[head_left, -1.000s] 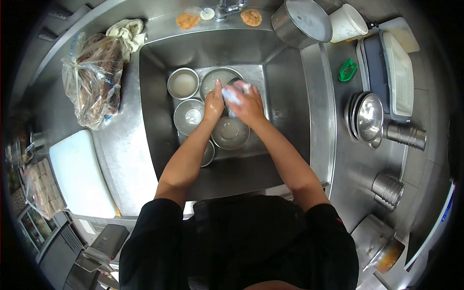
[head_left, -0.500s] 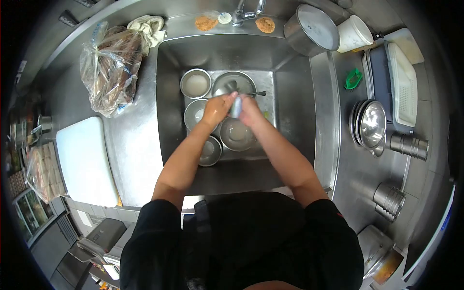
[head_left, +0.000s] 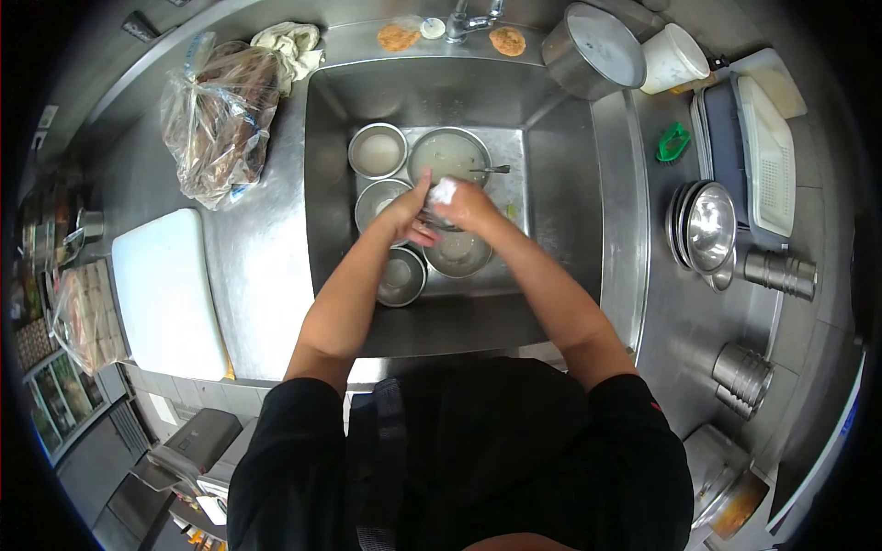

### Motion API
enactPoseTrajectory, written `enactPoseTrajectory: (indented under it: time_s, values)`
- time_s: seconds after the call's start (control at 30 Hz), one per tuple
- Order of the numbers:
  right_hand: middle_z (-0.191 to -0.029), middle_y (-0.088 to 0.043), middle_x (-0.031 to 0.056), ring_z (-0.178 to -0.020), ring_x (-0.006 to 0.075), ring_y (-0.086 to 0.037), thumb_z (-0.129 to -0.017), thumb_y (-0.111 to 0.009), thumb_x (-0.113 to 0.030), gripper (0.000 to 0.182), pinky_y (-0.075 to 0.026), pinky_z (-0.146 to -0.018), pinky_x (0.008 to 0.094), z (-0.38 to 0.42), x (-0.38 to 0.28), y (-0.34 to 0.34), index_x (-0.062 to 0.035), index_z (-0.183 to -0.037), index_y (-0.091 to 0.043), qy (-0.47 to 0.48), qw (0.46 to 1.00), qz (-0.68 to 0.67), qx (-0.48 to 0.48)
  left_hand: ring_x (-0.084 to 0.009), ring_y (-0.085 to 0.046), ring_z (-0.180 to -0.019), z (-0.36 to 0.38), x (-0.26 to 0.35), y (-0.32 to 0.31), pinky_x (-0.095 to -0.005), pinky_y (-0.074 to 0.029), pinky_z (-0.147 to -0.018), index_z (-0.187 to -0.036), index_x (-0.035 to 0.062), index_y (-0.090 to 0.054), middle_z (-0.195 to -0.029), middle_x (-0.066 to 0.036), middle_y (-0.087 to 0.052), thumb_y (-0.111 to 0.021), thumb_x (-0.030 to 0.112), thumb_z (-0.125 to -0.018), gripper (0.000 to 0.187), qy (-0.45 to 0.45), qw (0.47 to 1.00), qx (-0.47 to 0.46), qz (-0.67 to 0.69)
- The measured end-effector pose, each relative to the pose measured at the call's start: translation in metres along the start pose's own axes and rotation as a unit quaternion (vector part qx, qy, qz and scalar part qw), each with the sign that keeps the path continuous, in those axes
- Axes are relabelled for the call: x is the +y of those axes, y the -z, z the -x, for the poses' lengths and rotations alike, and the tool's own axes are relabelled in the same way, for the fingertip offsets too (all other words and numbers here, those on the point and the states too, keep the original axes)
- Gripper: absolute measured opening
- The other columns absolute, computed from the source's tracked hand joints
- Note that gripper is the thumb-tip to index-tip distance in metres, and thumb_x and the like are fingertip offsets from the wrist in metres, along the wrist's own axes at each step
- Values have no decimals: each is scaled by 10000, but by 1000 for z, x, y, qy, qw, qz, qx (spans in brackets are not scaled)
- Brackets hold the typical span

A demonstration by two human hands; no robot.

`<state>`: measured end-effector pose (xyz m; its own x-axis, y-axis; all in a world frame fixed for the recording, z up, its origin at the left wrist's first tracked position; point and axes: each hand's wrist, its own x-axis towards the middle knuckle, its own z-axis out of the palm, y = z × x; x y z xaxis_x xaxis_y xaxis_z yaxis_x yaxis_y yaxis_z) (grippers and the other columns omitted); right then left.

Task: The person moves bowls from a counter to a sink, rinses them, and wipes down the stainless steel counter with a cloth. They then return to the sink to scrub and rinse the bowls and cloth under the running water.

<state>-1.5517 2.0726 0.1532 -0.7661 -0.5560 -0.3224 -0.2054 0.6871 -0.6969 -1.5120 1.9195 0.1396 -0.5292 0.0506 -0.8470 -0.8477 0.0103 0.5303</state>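
Observation:
Over the steel sink [head_left: 560, 184], my right hand [head_left: 467, 204] is closed round a white cloth or sponge [head_left: 443, 192]. Beside it my left hand [head_left: 411, 219] has its fingers apart against a shiny metal piece that is mostly covered; whether it grips this piece is unclear. Beneath and around my hands stand metal bowls with cloudy water: a large one [head_left: 450, 147] holding a utensil [head_left: 491, 169], one at the upper left [head_left: 378, 151], one at the left [head_left: 372, 200], one below my hands [head_left: 457, 255] and one at the lower left [head_left: 401, 277].
Left of the sink are a bagged brown item [head_left: 220, 129], a cloth [head_left: 287, 50] and a white board [head_left: 170, 294]. A faucet [head_left: 457, 26] and a large pot [head_left: 593, 55] stand behind. Stacked bowls [head_left: 709, 226], a green brush [head_left: 672, 143] and metal cups [head_left: 779, 273] are at right.
The metal bowl-shaped piece over the large bowl has moved down between my hands. My left fingers have spread, and my right hand has turned with the white item. The view has shifted slightly.

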Motion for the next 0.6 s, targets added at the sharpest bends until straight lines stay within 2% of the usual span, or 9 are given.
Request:
enactPoseTrajectory:
  time_s: [0.03, 0.1, 0.2, 0.23, 0.3, 0.37, 0.43, 0.5, 0.6]
  values:
    - [-988, -630, 199, -912, 349, -607, -748, -644, -268, 376, -480, -777, 412, 0, -1, -15, -43, -1043, -584, 49, 999, 8, -1, -319, -656, -688, 5, -1, -2, -429, -554, -536, -1209, 31, -443, -1049, -162, -604, -424, 675, -828, 748, 26, 986, -94, 132]
    - [-1037, -616, 190, -976, 356, -582, -754, -617, -233, 364, -459, -838, 422, 22, -17, -22, -58, -1072, -589, 94, 993, -65, 27, -343, -658, -682, -15, -17, 7, -418, -550, -484, -1223, 59, -409, -995, -190, -612, -453, 496, -888, 553, -35, 988, -57, 140]
    - [-1081, -594, 188, -1028, 357, -561, -769, -595, -194, 337, -429, -903, 417, 25, 20, -24, -82, -1086, -602, 197, 978, 0, -74, -334, -641, -524, -9, -23, 26, -341, -509, -344, -1085, -103, -463, -761, -223, -630, -465, 121, -810, 355, -22, 988, -65, 141]
    - [-1081, -594, 188, -1028, 357, -561, -769, -595, -194, 337, -429, -903, 417, 25, 29, -18, -82, -1086, -602, 196, 978, 0, -75, -334, -641, -524, -2, -23, 23, -341, -509, -344, -1085, -103, -463, -761, -223, -630, -465, 121, -810, 355, -21, 987, -66, 142]
    - [-1139, -566, 197, -1071, 354, -543, -760, -603, -206, 329, -415, -951, 409, 24, 27, 3, -110, -1073, -637, 168, 936, 301, -69, -345, -637, -515, 10, -29, 13, -353, -517, -355, -1106, -111, -447, -743, -235, -626, -471, 59, -755, 391, -54, 989, -76, 117]
    - [-1197, -539, 186, -1145, 344, -493, -769, -589, -198, 338, -378, -986, 424, 15, 17, -5, -149, -1101, -631, 168, 934, 314, 17, -357, -641, -537, 13, -25, 5, -356, -515, -352, -1155, -97, -409, -770, -248, -616, -489, 38, -720, 462, -50, 988, -79, 120]
    - [-1248, -514, 161, -1219, 310, -434, -787, -560, -183, 365, -313, -1034, 440, 6, -13, -17, -173, -1149, -611, -34, 993, 115, -9, -376, -639, -549, 10, -23, 6, -369, -523, -359, -1222, -59, -348, -820, -261, -597, -493, 20, -705, 544, -92, 982, -82, 141]
    - [-1114, -573, 153, -1168, 310, -468, -777, -582, -175, 322, -333, -1009, 451, 9, -4, -32, -152, -1098, -602, -12, 996, 85, 2, -384, -634, -552, 25, -10, 14, -394, -540, -385, -1278, -16, -273, -853, -254, -578, -487, 1, -691, 625, -67, 988, -33, 138]
    - [-1191, -542, 167, -1178, 346, -459, -777, -588, -181, 414, -360, -995, 450, 14, 9, -10, -167, -1190, -553, 113, 943, 305, -73, -385, -632, -547, 31, -18, 22, -412, -545, -390, -1286, -2, -246, -824, -232, -573, -474, -7, -697, 631, -84, 988, -50, 121]
